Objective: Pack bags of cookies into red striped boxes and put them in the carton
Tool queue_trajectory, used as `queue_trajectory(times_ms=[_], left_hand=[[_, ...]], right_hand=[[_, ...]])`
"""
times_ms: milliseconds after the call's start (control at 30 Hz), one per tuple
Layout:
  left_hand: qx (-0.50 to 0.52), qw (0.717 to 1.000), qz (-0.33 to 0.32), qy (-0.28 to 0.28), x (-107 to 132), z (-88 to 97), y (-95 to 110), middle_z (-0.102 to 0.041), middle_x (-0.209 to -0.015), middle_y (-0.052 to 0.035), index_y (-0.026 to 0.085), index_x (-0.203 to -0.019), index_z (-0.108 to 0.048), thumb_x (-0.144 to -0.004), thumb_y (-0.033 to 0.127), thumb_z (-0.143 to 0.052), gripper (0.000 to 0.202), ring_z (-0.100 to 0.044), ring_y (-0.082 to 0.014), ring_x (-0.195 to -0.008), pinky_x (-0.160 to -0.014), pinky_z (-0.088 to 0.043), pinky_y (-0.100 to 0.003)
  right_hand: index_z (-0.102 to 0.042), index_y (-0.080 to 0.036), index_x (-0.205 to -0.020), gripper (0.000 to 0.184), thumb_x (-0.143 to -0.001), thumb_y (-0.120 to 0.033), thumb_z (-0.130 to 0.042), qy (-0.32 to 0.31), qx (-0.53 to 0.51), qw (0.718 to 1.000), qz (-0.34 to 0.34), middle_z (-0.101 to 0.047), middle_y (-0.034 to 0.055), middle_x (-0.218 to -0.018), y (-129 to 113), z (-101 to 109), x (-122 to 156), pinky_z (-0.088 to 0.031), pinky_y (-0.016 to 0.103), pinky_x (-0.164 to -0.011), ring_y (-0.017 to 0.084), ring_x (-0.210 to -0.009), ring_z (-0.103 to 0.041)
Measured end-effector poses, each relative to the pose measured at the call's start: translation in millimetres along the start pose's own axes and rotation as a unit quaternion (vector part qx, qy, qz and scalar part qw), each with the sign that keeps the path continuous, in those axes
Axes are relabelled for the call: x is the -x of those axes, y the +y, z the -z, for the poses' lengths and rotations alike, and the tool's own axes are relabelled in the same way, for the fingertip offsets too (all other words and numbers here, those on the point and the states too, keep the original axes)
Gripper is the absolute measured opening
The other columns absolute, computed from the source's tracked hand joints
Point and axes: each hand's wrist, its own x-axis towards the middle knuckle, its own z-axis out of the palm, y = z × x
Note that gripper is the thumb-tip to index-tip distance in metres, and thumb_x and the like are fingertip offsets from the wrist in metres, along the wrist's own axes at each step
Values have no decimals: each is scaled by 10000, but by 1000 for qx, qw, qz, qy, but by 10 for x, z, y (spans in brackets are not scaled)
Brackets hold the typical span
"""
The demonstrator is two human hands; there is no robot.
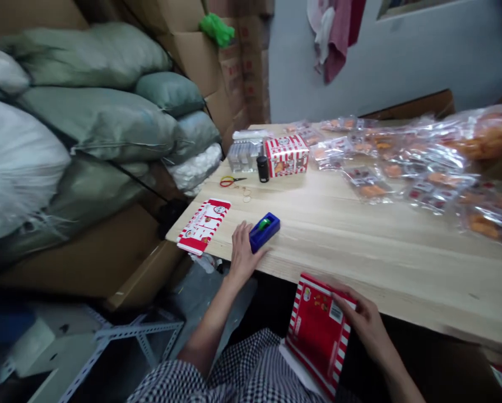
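At the near edge of the table, my left hand (243,254) has its fingers and thumb around the near end of a blue tape dispenser (269,228), which holds a green roll of tape. My right hand (362,313) grips a flattened red and white striped carton (318,330) by its right side. This carton is tilted over my lap, with a barcode label near its top. Another flat red and white carton (204,225) lies on the table to the left of the dispenser.
Scissors (231,181) with red and yellow handles, a black bottle (263,169) and an upright striped box (287,155) are farther back on the wooden table (318,224). Clear bags with orange contents (372,187) cover its right side. Large stuffed sacks (103,117) are piled at left.
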Motion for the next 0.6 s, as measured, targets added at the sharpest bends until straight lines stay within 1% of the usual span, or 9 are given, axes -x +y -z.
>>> queue_trajectory(times_ms=[33,67,133,167,233,300,400,500,600], left_hand=[[-1,999,34,-13,-48,56,-101,-420,-1479,-190,175,-1379,-413,-749,271,-781,735,-351,-335,-1410,-1156,-284,-542],[7,998,61,-35,-91,91,-187,-491,-1406,-174,180,-1345,-434,-739,252,-779,701,-436,-323,-1341,-1119,-338,-518],[30,993,86,-74,-173,102,-308,-602,-1231,-112,200,-1256,-489,-759,228,-740,557,-566,-272,-1164,-1029,-423,-449],[38,992,89,-78,-218,88,-345,-624,-1163,-85,206,-1206,-516,-768,227,-724,485,-591,-249,-1094,-994,-441,-420],[49,991,96,-74,-325,47,-388,-633,-1101,-56,210,-1107,-558,-752,230,-727,394,-590,-225,-1038,-967,-440,-385],[69,988,112,-75,-456,26,-421,-639,-1070,-45,203,-1001,-592,-705,254,-762,345,-579,-217,-1013,-948,-435,-360],[120,977,149,-96,-660,62,-493,-675,-932,-45,169,-841,-641,-712,386,-748,274,-595,-204,-892,-837,-461,-321],[190,955,185,-132,-812,131,-565,-689,-766,-59,123,-710,-671,-713,488,-721,369,-596,-179,-721,-694,-465,-289],[257,932,207,-148,-869,176,-595,-709,-737,-78,103,-677,-693,-640,494,-786,405,-606,-170,-665,-645,-462,-277]], right_hand=[[-762,-244,-1035,375,-805,-535,-708,4,-4,1000,-3,-754,103,-1117,2,9,17,-594,463,-860,358,-1043,-693],[-765,-249,-1034,379,-791,-536,-720,7,-9,1000,-4,-756,101,-1115,-6,10,30,-605,450,-839,358,-1025,-702],[-771,-262,-1029,371,-775,-530,-733,5,-19,1000,-1,-758,96,-1118,-47,-6,41,-619,425,-818,352,-1003,-715],[-774,-268,-1023,365,-771,-530,-735,4,-22,1000,1,-759,93,-1122,-74,-17,42,-625,412,-808,350,-995,-721],[-784,-269,-989,360,-754,-539,-742,8,-25,1000,5,-764,90,-1108,-126,-32,43,-636,390,-782,349,-985,-729],[-789,-255,-970,376,-731,-544,-759,17,-27,999,3,-770,89,-1091,-163,-22,51,-642,370,-764,351,-989,-731],[-779,-245,-1022,394,-738,-518,-765,21,-57,998,-20,-770,79,-1099,-192,31,82,-641,341,-766,335,-984,-736],[-765,-252,-1062,380,-762,-485,-760,28,-91,995,-38,-768,69,-1105,-236,81,119,-634,303,-762,303,-947,-747],[-765,-241,-1062,376,-762,-467,-769,54,-73,996,-25,-756,76,-1133,-323,95,144,-624,270,-767,292,-984,-732]])
